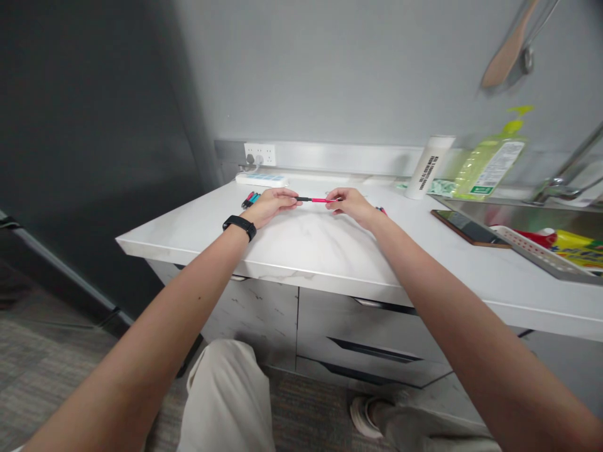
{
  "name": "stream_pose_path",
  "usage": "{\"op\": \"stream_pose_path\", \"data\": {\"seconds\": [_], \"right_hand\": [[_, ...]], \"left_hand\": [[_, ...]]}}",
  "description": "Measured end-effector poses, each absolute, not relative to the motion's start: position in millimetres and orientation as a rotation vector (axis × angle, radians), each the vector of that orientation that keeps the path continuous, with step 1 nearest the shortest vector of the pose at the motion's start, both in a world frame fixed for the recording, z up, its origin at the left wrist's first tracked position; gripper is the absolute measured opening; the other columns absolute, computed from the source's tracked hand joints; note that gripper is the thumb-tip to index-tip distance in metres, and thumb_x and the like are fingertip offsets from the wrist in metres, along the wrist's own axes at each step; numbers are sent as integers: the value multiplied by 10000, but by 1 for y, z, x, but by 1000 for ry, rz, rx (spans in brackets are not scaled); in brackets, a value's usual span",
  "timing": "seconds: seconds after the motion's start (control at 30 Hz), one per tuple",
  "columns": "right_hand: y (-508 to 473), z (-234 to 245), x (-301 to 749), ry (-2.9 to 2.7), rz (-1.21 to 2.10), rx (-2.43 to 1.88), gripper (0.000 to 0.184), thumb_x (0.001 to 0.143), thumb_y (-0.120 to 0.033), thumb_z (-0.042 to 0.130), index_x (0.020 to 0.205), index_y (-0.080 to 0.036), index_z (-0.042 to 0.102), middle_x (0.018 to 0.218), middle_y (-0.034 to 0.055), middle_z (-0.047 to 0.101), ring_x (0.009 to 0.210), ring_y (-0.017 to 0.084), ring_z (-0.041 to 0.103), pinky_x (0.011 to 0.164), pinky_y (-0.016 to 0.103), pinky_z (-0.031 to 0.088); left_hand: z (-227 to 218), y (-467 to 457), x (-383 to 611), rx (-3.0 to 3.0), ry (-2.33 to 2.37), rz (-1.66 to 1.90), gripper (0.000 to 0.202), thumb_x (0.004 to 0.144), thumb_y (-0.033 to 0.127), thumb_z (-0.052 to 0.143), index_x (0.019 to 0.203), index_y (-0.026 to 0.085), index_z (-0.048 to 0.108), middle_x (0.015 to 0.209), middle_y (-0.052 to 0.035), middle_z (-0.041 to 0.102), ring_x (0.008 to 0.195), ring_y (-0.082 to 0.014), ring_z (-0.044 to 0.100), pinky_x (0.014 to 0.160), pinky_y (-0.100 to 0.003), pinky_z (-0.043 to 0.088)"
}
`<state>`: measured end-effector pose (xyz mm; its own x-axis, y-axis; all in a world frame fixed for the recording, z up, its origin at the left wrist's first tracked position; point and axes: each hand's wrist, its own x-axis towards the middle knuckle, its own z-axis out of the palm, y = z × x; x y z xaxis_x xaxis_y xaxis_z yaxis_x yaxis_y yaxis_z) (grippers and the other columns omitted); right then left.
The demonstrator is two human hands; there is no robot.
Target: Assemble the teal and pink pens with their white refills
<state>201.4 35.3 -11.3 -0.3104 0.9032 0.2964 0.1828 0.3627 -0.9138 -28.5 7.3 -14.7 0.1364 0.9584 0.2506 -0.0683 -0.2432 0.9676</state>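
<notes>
Between my two hands, just above the white marble-patterned counter [311,242], is a slim pen [319,200] with a pink-red part and a black part. My left hand [274,205], with a black band on its wrist, pinches the black end. The fingers of my right hand [351,206] close round the pink-red end. Beside my left hand lie several pens [250,199] in dark, red and teal colours. More pens [381,210] show partly behind my right wrist, mostly hidden by it.
A power strip [262,181] lies at the back left below a wall socket [260,154]. To the right stand a white bottle [430,167] and a green pump bottle [490,164]. A phone [468,227] lies near the sink. A dark cabinet side [94,113] rises at left.
</notes>
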Motion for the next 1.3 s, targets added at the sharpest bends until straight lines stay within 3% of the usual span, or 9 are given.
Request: {"op": "stream_pose_path", "data": {"seconds": [0.33, 0.57, 0.77, 0.93, 1.03, 1.17, 1.3], "right_hand": [[35, -11, 199, -1743, 1013, -953, 134, 610, -111, 718, 691, -157, 620, 695, 10, 615, 654, 107, 562, 604, 241, 502], [33, -8, 197, -1717, 1052, -962, 166, 601, -94, 717, 722, -164, 627, 696, 14, 628, 669, 119, 586, 602, 250, 513], [28, -3, 199, -1592, 1168, -887, 266, 628, -156, 729, 844, -200, 579, 754, -5, 657, 752, 130, 638, 668, 259, 508], [29, -2, 201, -1553, 1230, -785, 275, 664, -219, 721, 869, -214, 537, 849, 7, 685, 816, 136, 651, 719, 278, 504], [31, -3, 200, -1542, 1255, -763, 220, 683, -202, 695, 826, -207, 528, 808, 4, 680, 789, 132, 649, 707, 272, 500], [32, -4, 198, -1498, 1267, -784, 206, 683, -131, 674, 796, -196, 514, 727, -3, 661, 716, 123, 638, 680, 269, 500], [34, -7, 199, -1440, 1262, -815, 309, 677, -120, 685, 893, -216, 488, 717, -15, 657, 693, 124, 635, 667, 276, 507]], "left_hand": [[-14, 4, -30, 1463, 958, 1252, 208, 731, 266, 742, 777, 105, 617, 719, -40, 668, 632, -78, 613, 660, -218, 467], [-16, 6, -32, 1471, 944, 1225, 215, 736, 277, 736, 752, 115, 596, 711, -38, 659, 606, -76, 593, 651, -235, 451], [-14, 2, -31, 1471, 939, 1136, 143, 767, 170, 685, 862, 107, 599, 849, -77, 690, 727, -123, 654, 684, -254, 457], [-13, -2, -27, 1518, 891, 1011, 157, 780, 158, 669, 916, 87, 637, 861, -91, 695, 721, -117, 647, 720, -273, 461], [-12, -3, -24, 1545, 869, 992, 173, 794, 204, 666, 915, 82, 643, 852, -96, 692, 712, -118, 643, 689, -265, 458], [-13, -3, -22, 1529, 845, 1016, 233, 770, 147, 665, 991, 101, 603, 805, -63, 683, 656, -103, 635, 602, -230, 435], [-15, 1, -20, 1507, 881, 1009, 147, 801, 212, 645, 872, 115, 561, 769, -70, 679, 597, -105, 626, 545, -219, 415]]}}
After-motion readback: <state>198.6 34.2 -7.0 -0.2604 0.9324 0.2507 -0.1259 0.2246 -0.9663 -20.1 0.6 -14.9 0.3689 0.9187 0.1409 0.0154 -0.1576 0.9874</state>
